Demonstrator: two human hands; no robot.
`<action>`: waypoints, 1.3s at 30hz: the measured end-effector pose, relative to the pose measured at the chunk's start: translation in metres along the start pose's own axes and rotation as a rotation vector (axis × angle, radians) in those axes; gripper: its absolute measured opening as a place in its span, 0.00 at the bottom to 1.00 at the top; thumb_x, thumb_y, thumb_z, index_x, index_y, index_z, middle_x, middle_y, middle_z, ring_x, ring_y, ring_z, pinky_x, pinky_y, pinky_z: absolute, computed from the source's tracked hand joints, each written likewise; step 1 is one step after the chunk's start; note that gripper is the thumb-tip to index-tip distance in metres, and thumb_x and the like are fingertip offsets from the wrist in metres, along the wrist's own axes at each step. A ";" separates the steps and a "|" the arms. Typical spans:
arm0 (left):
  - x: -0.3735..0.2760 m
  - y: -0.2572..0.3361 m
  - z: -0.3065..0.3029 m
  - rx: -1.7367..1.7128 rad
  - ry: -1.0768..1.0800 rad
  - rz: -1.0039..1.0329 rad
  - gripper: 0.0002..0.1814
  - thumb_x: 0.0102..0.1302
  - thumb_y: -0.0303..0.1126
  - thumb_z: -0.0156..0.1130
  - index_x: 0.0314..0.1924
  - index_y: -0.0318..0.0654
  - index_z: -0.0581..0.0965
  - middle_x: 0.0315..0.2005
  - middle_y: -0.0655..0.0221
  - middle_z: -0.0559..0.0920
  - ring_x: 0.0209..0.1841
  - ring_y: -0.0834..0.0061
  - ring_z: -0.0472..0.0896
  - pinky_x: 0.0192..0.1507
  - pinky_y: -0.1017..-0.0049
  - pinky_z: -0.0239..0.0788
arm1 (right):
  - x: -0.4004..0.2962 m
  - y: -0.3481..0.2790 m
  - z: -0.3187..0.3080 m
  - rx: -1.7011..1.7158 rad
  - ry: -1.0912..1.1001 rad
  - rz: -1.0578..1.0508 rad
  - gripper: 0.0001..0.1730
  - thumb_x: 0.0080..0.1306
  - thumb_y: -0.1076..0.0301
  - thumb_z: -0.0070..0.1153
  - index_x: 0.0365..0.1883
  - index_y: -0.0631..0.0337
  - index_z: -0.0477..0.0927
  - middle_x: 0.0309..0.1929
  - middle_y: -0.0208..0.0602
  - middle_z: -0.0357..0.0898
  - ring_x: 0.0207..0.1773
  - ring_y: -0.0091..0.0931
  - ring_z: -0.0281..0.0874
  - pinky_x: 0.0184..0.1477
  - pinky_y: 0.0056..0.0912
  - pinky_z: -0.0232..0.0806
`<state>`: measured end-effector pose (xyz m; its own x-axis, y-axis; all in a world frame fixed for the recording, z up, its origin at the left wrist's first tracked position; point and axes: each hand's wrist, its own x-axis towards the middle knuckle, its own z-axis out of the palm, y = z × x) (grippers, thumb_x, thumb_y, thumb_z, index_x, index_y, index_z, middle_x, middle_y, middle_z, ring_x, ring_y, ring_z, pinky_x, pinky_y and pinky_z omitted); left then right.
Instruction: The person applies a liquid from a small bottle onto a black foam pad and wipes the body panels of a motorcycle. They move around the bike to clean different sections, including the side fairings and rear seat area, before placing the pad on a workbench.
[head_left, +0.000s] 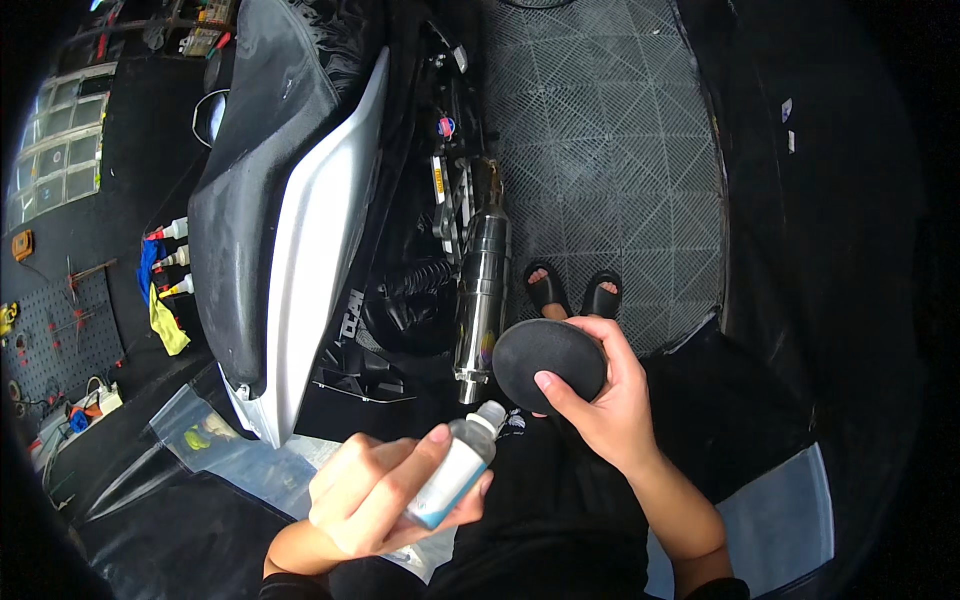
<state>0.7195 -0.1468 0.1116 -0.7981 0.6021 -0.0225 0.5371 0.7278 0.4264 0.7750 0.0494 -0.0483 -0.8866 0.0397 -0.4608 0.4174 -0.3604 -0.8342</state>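
Tilted between the fingers of my left hand (382, 487) is a small plastic bottle (459, 465) with a pale cap and a white and blue label. Its cap end points up and right, towards a round black foam applicator pad (544, 364). My right hand (607, 397) grips that pad by its edge, the thumb lying across its face. The pad and the bottle cap are close but apart. Ahead on the left stands a motor scooter with a black seat (240, 195) and a silver side panel (322, 202). Its polished exhaust muffler (481, 300) lies just beyond the pad.
Grey grid floor tiles (600, 150) cover the ground ahead, under my sandalled feet (574, 289). Spray bottles (176, 255) and a yellow cloth (166, 322) hang beyond the scooter. A tool pegboard (64, 337) is at far left. Clear plastic sheeting (247, 457) lies behind the scooter's tail.
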 end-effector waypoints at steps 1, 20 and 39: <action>-0.001 0.003 -0.002 0.017 -0.037 -0.032 0.27 0.48 0.34 0.87 0.47 0.30 0.86 0.31 0.68 0.86 0.26 0.79 0.81 0.25 0.82 0.72 | 0.000 0.001 -0.001 -0.077 0.009 -0.040 0.24 0.66 0.74 0.71 0.58 0.68 0.76 0.53 0.42 0.82 0.56 0.26 0.84 0.58 0.30 0.76; -0.037 0.009 0.053 0.004 0.078 -0.151 0.29 0.44 0.29 0.88 0.48 0.29 0.85 0.35 0.60 0.87 0.33 0.70 0.85 0.33 0.75 0.75 | -0.027 0.004 -0.012 -0.008 -0.064 -0.033 0.26 0.66 0.75 0.70 0.59 0.69 0.73 0.54 0.44 0.81 0.57 0.27 0.83 0.58 0.30 0.77; -0.058 -0.237 -0.066 -0.386 0.640 -0.418 0.18 0.77 0.28 0.64 0.62 0.32 0.72 0.57 0.55 0.85 0.57 0.76 0.83 0.59 0.76 0.75 | -0.069 -0.051 0.057 -0.205 -0.281 -0.067 0.38 0.52 0.55 0.77 0.53 0.73 0.76 0.47 0.46 0.83 0.48 0.30 0.83 0.56 0.31 0.74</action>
<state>0.6211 -0.3759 0.0714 -0.9727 -0.0769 0.2187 0.1260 0.6165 0.7772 0.8034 0.0116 0.0431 -0.9217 -0.2113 -0.3253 0.3623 -0.1696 -0.9165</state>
